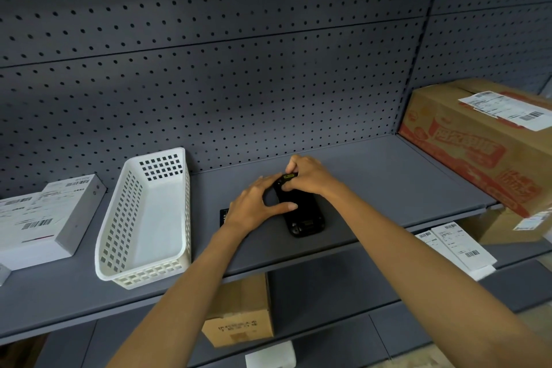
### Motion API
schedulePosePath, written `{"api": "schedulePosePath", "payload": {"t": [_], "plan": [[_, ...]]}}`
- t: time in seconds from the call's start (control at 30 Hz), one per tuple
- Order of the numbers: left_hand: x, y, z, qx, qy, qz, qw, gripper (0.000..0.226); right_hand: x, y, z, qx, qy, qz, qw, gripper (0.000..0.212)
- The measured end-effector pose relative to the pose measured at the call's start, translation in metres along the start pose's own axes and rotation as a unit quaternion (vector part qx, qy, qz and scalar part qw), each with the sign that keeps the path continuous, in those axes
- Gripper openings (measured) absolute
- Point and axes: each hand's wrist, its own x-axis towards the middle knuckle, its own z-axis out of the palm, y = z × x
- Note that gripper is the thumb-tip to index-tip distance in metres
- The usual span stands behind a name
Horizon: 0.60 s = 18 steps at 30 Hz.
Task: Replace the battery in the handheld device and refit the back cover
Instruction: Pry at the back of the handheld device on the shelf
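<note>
Handheld device: the black handheld device [301, 212] is lying flat on the grey metal shelf [388, 176], back side up as far as I can tell, its long axis running away from the person and a little to the left.
Left hand: the left hand [254, 206] is resting on the device's left edge, with the thumb lying across its middle and the fingers spread over the far left corner, bracing it against the shelf.
Right hand: the right hand [307, 175] is curling over the far end, its fingertips pinching a small part with a yellow-green label [289, 176]; whether that is a latch, the cover's edge or the battery itself is too small to tell.
Dark flat piece: a dark flat piece [224, 217] is peeking out from under the left wrist; possibly the spare battery or the cover, unclear.
Handling, judged: the casing is looking rigid, smooth and fairly light, so it is likely sliding on painted steel unless pinned; gripping by the long side edges seems safest, with force kept on the far-end catch, not on thin cover tabs, which could snap.
Surroundings: a white plastic basket [143, 227] is standing to the left and a cardboard box [478, 140] to the right.
</note>
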Motion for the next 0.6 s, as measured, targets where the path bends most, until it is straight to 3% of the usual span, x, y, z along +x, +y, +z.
{"api": "schedulePosePath", "payload": {"t": [0.6], "plan": [[-0.0024, 0.0063, -0.0021, 0.012, 0.0, -0.019, 1.0, 0.079, -0.0006, -0.0017, 0.008, 0.022, 0.025, 0.011, 0.999, 0.029]]}}
